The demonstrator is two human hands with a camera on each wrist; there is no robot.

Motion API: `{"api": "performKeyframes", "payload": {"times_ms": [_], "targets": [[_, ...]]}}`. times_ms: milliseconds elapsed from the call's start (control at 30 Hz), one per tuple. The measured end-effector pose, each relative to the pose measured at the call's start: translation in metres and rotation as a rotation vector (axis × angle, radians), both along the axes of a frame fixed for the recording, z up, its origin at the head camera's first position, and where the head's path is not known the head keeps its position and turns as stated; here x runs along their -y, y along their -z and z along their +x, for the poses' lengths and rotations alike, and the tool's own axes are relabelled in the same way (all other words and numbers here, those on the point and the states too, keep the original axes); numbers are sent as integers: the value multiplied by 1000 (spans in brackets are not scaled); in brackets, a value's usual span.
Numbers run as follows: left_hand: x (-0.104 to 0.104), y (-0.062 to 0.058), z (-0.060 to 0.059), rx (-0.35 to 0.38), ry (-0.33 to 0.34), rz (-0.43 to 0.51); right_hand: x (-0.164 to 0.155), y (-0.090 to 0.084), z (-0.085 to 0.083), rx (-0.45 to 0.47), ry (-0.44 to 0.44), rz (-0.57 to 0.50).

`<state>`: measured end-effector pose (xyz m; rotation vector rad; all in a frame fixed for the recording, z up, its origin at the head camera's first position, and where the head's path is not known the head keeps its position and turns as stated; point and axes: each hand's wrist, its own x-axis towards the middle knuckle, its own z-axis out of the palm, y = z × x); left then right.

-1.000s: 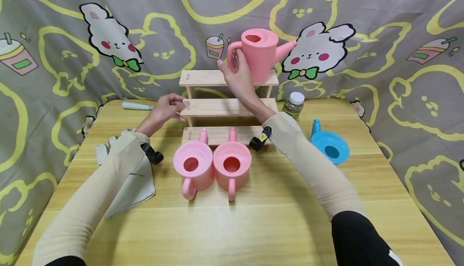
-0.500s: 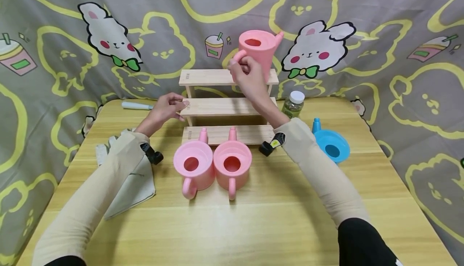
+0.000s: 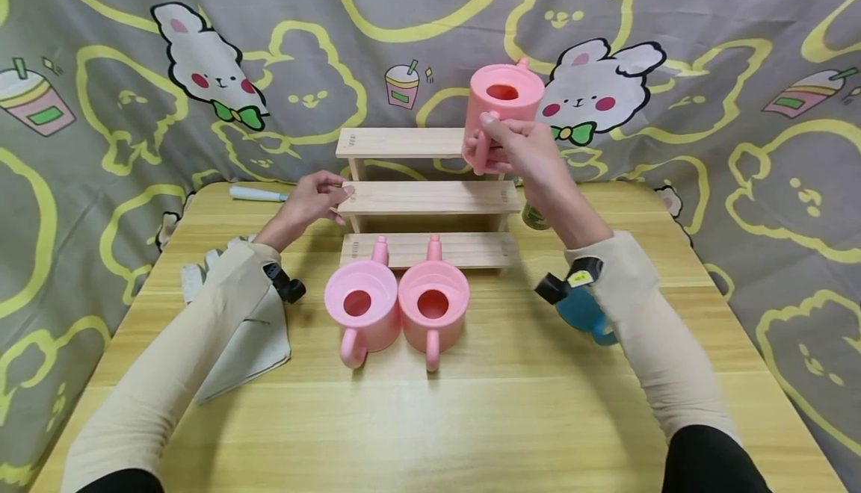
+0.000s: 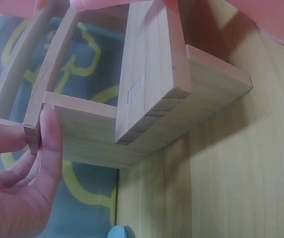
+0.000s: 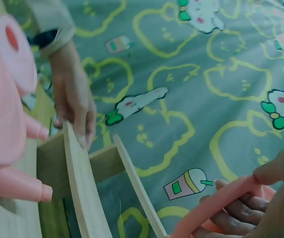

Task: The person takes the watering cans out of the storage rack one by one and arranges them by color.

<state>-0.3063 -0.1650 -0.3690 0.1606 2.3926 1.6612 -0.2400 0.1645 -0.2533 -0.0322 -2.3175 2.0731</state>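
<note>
My right hand [image 3: 531,153] grips the handle of a pink watering can [image 3: 506,107] at the right end of a three-tier wooden shelf [image 3: 430,198]. The can's spout points to the back; whether its base touches the top tier cannot be told. In the right wrist view the fingers curl round the pink handle [image 5: 221,206]. My left hand [image 3: 311,202] pinches the left end of the middle tier, thumb and fingers on the board [image 4: 35,116] in the left wrist view. Two more pink watering cans, one on the left [image 3: 380,329] and one on the right [image 3: 449,329], stand side by side before the lowest tier.
A blue watering can [image 3: 580,310] stands at the right, partly behind my right forearm. Behind the right wrist a jar [image 3: 534,216] is mostly hidden. A grey cloth [image 3: 252,351] lies at the left, and a pale blue handle [image 3: 257,194] farther back. Patterned fabric [image 3: 303,67] hangs behind.
My right hand has moved right with the watering can, and the can has turned so its spout swings from the right to the back. The left hand stays on the shelf.
</note>
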Motion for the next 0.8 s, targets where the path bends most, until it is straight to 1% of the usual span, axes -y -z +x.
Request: {"api": "performKeyframes", "payload": {"times_ms": [167,300,333,400,567,633,700,800], "targets": [[1,1,-1,-4,-8,-15,-18,-1,13,85,-43,22],[1,2,-1,-3,-9,-18,-32,3,28,102,-92,27],[2,2,-1,-4,-8,-18,-35,4,33,100,-105,30],[2,1,-1,-7,-8,-14,-41,6,43,109,-133,6],[3,0,0,-5,-5,-10,-57,18,71,174,-220,-78],[3,-1,0,-5,-7,-9,-65,25,81,185,-268,-80],[2,0,0,-5,-7,-12,-73,31,91,174,-313,-60],[2,1,1,-6,-3,-7,-82,37,107,170,-343,-22]]}}
